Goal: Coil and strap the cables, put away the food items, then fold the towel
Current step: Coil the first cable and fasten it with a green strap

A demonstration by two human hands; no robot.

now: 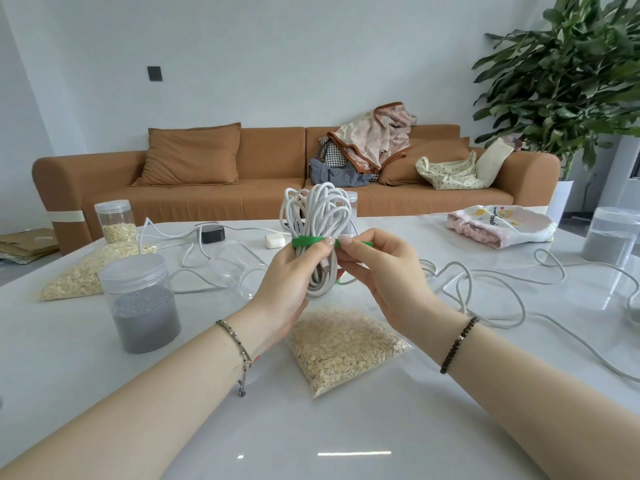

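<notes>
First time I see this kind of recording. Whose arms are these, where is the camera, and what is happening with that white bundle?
There is no machine here: a person works with bare hands, and the one picture comes from a camera worn on their head, looking forward and down. The left hand grips a coiled white cable; the right hand pinches a green strap wrapped round the coil. On the glossy white table lie a clear bag of oat flakes, a clear plastic jar of grey grains, a loose white cable and a crumpled pink and white cloth.
</notes>
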